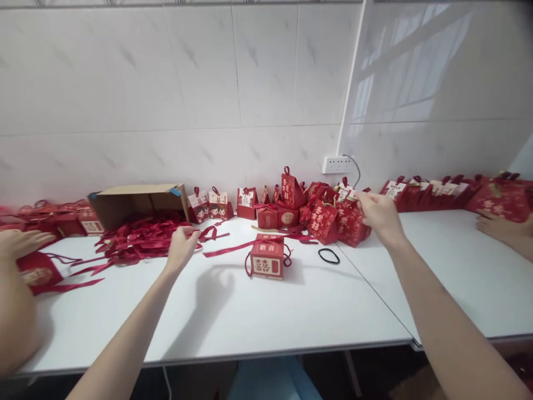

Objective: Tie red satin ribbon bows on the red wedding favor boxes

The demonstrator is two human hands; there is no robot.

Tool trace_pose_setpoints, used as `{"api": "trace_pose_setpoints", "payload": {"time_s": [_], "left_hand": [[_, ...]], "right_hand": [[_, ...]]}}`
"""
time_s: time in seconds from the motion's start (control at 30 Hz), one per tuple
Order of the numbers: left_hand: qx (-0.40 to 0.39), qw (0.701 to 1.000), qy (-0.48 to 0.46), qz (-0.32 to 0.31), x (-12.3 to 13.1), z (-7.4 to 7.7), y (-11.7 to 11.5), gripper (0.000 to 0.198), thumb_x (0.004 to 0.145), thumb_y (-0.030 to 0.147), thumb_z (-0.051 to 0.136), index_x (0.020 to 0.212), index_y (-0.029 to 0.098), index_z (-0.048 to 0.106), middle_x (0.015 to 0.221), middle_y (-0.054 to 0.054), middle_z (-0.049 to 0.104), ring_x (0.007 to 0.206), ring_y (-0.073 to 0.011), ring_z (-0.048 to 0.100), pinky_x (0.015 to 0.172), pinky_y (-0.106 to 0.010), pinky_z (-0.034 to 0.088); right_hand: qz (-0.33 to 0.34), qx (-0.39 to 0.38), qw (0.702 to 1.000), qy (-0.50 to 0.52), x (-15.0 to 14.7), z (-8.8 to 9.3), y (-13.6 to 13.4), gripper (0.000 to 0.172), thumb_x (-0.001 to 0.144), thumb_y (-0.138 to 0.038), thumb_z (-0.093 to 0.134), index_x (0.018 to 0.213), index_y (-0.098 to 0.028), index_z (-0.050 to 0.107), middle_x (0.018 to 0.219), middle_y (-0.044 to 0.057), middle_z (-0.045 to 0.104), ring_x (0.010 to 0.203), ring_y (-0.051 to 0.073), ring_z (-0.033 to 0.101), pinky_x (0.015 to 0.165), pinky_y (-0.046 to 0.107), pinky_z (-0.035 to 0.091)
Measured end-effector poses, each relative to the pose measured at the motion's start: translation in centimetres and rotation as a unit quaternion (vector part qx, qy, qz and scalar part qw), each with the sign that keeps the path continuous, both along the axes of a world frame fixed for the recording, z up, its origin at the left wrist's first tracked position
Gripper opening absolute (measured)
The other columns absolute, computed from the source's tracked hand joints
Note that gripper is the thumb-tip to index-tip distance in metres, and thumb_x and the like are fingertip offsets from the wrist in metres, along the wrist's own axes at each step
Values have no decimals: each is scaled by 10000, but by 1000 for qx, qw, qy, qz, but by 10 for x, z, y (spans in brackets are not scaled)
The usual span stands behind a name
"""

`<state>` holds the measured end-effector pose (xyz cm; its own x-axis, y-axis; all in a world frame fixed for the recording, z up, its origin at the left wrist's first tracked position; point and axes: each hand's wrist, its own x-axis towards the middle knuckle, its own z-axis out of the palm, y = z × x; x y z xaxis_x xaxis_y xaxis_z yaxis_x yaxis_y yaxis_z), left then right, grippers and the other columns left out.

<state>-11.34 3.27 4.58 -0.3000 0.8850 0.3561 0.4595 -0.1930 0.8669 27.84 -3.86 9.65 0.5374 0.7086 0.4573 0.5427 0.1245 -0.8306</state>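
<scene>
My left hand (182, 245) reaches over the white table (233, 316) and pinches the end of a red ribbon (210, 232) at the edge of a pile of red ribbons (139, 236). My right hand (377, 212) is stretched to the back and its fingers close on a red patterned gift bag (352, 222) among a cluster of red gift boxes (291, 205). A small red box with a ribbon handle (267, 256) stands alone in front, between my two hands.
An open cardboard carton (137, 203) lies on its side at the back left. A black hair tie (328, 255) lies near the table seam. Another person's hand (20, 241) rests at far left, a further hand (497, 225) at far right. More red boxes (437, 191) line the right wall.
</scene>
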Motion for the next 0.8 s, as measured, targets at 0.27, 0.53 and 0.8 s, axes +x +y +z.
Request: {"api": "trace_pose_setpoints", "payload": {"time_s": [0.27,0.53,0.8], "left_hand": [[-132,936,92,-314,80,-25,14,421,642,566,594,687,147,607,721,-52,654,697,-208,582,656,-295,438],[-196,876,-39,-439,81,-55,21,429,675,547,614,602,144,486,573,-6,536,513,-106,479,502,-222,360],[-247,831,-161,-471,84,-64,11,408,685,460,659,534,151,440,477,38,475,371,-35,359,365,-167,234]], "right_hand": [[237,-174,950,-107,-87,-61,36,329,731,-433,576,544,-168,520,555,16,563,585,137,533,521,216,363],[395,-262,880,43,-82,-94,56,361,701,-502,630,693,-180,465,582,-19,573,480,104,535,450,212,415],[378,-125,917,-1,-75,-118,50,285,729,-432,605,766,-200,445,829,5,499,761,140,498,669,269,421]]}}
